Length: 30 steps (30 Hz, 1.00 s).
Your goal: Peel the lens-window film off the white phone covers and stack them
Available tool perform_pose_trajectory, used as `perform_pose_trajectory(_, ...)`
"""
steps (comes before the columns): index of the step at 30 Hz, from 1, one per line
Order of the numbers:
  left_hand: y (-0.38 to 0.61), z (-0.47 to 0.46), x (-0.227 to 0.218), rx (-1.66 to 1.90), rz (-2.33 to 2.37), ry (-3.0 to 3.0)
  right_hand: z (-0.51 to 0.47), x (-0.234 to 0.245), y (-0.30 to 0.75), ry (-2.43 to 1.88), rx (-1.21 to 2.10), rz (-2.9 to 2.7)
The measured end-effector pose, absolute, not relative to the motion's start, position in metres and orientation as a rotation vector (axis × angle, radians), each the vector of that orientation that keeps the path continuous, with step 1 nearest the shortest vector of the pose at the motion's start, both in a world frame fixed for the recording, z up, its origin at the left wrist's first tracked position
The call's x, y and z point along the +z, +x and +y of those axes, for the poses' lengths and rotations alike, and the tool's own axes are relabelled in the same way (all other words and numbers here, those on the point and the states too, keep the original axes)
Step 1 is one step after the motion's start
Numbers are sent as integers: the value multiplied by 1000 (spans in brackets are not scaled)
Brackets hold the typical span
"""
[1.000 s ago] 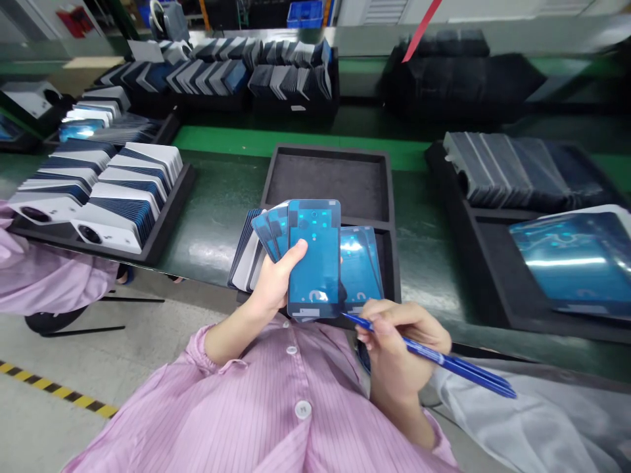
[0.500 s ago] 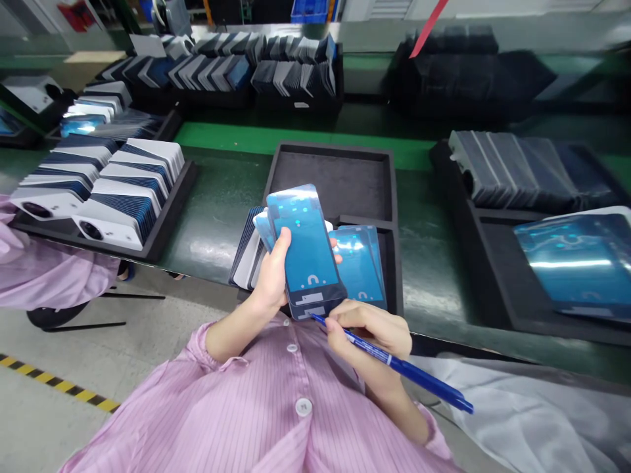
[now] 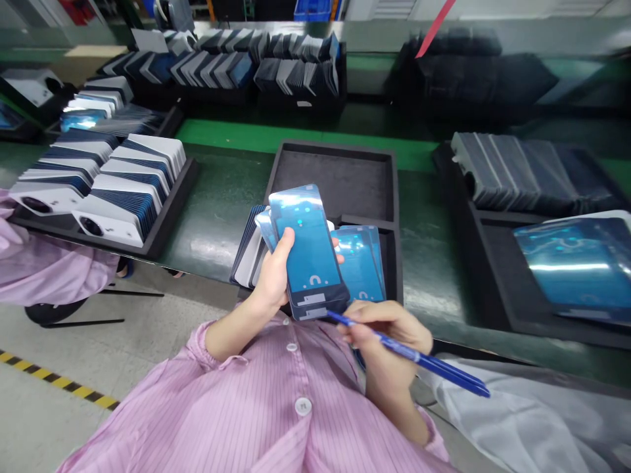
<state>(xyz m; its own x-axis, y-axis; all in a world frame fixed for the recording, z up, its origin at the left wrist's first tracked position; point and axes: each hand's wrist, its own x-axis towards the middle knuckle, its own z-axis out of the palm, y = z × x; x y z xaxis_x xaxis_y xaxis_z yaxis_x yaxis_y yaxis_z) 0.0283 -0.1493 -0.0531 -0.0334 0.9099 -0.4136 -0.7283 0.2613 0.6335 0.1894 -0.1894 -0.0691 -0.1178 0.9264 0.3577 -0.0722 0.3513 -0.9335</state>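
My left hand (image 3: 276, 272) grips a fanned stack of phone panels (image 3: 308, 253) with blue film on top, the front one tilted toward me. My right hand (image 3: 389, 335) is closed on blue tweezers (image 3: 419, 358), and their tip touches the lower edge of the front panel. Behind the stack, more blue-filmed panels (image 3: 362, 266) lie in the near compartment of a black tray (image 3: 335, 148).
A tray of white and blue panels (image 3: 98, 190) stands at the left, with another person's pink sleeve (image 3: 44, 269) below it. At the right, a dark tray (image 3: 493, 295) holds grey panels and large blue-filmed sheets (image 3: 576, 263). More racks of panels (image 3: 246, 69) line the back.
The front panel tilted to the left in my left hand. My right hand brought the tweezers' tip up to the panel's lower edge, then drew slightly right.
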Motion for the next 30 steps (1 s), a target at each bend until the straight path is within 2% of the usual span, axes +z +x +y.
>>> perform_pose_trajectory(3, 30, -151, -54, 1336, 918, 306, -183, -72, 193, -885, 931, -1157)
perform_pose_trajectory(6, 33, -156, -57, 1329, 960, 468, -171, -71, 192, -1016, 859, -1178)
perform_pose_trajectory(11, 32, -162, -64, 1241, 902, 724, -155, -76, 192, -1112, 1062, -1179)
perform_pose_trajectory(15, 27, -161, -69, 1180, 913, 594, -148, -81, 199, -1061, 1094, -1110)
perform_pose_trajectory(21, 28, -159, -67, 1237, 977, 734, -142, -80, 207, -1044, 1037, -1088)
perform_pose_trajectory(26, 25, -155, -60, 1270, 954, 578, -125, -79, 227, -1171, 924, -1007)
perform_pose_trajectory(30, 18, -150, -55, 1356, 953, 439, -107, -88, 249, -1447, 875, -1196)
